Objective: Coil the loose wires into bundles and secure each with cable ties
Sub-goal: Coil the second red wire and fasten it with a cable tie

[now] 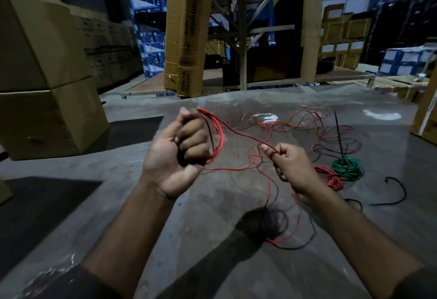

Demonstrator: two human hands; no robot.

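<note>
While the left hand (179,150) is clenched around a coil of red wire (216,133) held up above the grey floor (71,161), one red strand runs right from that coil to the right hand (292,164), whose fingers (268,151) pinch it. Beyond the hands, loose red and black wire (305,121) sprawls on the floor, with a dark wire heap (262,224) nearer. At the right lie a small red bundle (331,178), a green bundle (347,168) and a black cable tie (339,133).
</note>
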